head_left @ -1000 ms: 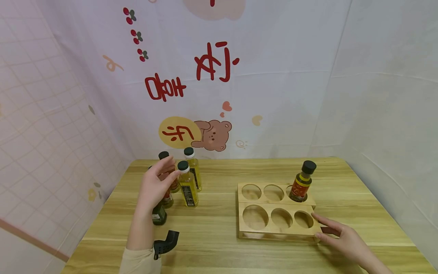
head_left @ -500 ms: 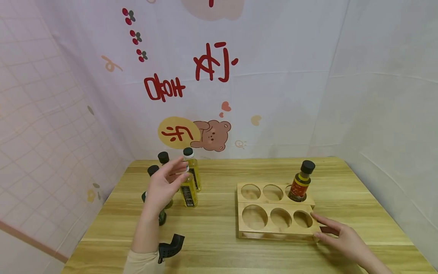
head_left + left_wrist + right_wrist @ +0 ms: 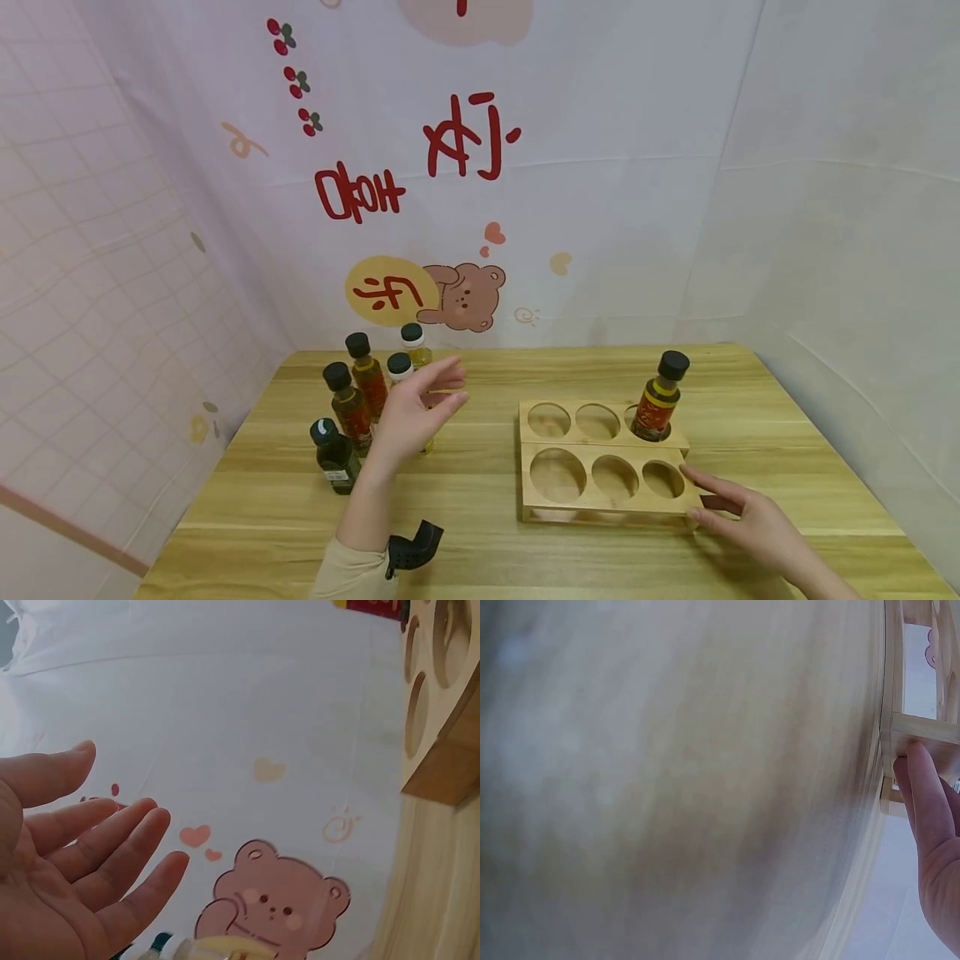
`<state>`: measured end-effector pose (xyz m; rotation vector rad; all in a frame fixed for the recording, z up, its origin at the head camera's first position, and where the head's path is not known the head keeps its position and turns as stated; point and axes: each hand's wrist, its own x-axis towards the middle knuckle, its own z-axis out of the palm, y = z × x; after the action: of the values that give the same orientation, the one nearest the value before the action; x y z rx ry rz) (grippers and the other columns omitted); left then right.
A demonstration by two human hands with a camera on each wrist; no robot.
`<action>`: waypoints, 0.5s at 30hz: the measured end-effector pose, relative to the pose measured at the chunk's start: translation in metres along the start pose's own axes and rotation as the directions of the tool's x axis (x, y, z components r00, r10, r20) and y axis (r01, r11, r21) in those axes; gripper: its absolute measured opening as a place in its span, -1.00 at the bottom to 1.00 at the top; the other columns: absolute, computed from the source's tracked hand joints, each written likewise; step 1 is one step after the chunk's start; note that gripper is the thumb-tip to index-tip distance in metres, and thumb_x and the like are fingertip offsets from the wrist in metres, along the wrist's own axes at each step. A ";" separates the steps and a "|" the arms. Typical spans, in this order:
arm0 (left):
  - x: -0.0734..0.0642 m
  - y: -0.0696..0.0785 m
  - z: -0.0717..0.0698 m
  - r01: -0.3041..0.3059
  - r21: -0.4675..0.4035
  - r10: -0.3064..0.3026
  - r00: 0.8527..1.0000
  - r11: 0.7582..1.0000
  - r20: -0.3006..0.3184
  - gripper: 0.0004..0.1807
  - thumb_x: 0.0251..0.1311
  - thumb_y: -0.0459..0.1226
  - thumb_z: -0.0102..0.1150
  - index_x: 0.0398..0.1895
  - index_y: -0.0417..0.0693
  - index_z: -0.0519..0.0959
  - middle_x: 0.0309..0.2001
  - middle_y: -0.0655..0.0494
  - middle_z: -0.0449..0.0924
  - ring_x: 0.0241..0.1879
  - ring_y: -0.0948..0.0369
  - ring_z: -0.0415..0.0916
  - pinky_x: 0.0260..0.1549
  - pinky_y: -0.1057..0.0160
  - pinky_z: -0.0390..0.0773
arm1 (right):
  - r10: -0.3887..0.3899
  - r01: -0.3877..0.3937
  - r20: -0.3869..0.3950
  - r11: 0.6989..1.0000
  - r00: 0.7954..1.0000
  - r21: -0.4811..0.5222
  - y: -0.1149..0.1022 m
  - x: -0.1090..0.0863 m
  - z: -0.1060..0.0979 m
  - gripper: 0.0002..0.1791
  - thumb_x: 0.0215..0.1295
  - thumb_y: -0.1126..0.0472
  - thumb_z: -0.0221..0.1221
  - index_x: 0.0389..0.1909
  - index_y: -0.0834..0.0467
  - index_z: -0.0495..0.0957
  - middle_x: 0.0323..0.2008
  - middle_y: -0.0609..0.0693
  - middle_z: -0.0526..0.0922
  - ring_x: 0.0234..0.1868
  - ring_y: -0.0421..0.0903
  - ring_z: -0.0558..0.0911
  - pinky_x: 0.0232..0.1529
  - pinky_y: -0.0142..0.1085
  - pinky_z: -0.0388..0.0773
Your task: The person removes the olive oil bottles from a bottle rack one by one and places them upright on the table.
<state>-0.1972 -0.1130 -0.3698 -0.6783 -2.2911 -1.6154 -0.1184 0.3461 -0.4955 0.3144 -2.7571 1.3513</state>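
My left hand [image 3: 408, 421] hovers with loosely bent fingers and nothing in its grasp, in front of two yellow oil bottles with dark green caps [image 3: 400, 365]. In the left wrist view the same hand [image 3: 90, 877] shows a bare palm with fingers spread. My right hand [image 3: 750, 525] touches the right end of a two-tier wooden bottle rack [image 3: 589, 500], thumb by the front corner. Extended fingers [image 3: 930, 802] press against the rack's end panel [image 3: 924, 742] in the right wrist view. One red-labelled bottle [image 3: 656, 412] stands in the rack's back right hole; the other holes hold nothing.
Left of my left hand stand two red-labelled bottles with black caps [image 3: 351, 412] and a shorter dark green bottle [image 3: 336, 467]. All rest on a wood-grain table [image 3: 247, 500]. A white printed cloth [image 3: 615, 208] hangs behind its far edge.
My left hand has moved right, from over the dark bottles to in front of the yellow oil bottles, uncovering the dark ones. My right hand stays at the rack.
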 end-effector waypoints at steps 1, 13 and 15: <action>0.001 0.000 0.005 0.009 -0.011 -0.009 1.000 1.000 0.012 -0.48 0.20 -0.39 0.35 0.26 -0.15 0.53 0.00 -0.09 0.66 0.01 0.07 0.60 -0.02 0.03 0.62 | 0.000 0.000 -0.001 1.000 1.000 -0.001 0.000 0.000 0.000 -0.37 0.22 0.19 0.38 0.32 0.18 0.48 0.12 -0.34 0.52 -0.14 -0.22 0.70 -0.26 -0.41 0.63; 0.011 -0.003 0.071 0.020 -0.052 -0.010 0.982 0.998 0.187 -0.50 0.24 -0.39 0.30 0.27 -0.22 0.50 0.00 -0.12 0.67 -0.02 0.01 0.63 0.03 0.09 0.60 | 0.008 -0.008 0.001 1.000 1.000 -0.010 -0.001 0.000 0.000 -0.37 0.23 0.16 0.37 0.32 0.18 0.48 0.13 -0.34 0.52 -0.14 -0.26 0.69 -0.26 -0.40 0.63; 0.014 -0.002 0.082 0.003 -0.063 0.010 0.978 0.998 0.208 -0.50 0.23 -0.40 0.30 0.26 -0.24 0.50 0.00 -0.14 0.67 -0.01 -0.01 0.63 0.05 0.11 0.59 | 0.006 -0.006 0.002 1.000 1.000 -0.007 -0.001 0.000 0.000 -0.37 0.23 0.17 0.37 0.32 0.18 0.48 0.13 -0.34 0.51 -0.14 -0.25 0.69 -0.25 -0.40 0.63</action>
<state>-0.2053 -0.0333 -0.3938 -0.9066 -2.3873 -1.6937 -0.1182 0.3459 -0.4949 0.3070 -2.7663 1.3434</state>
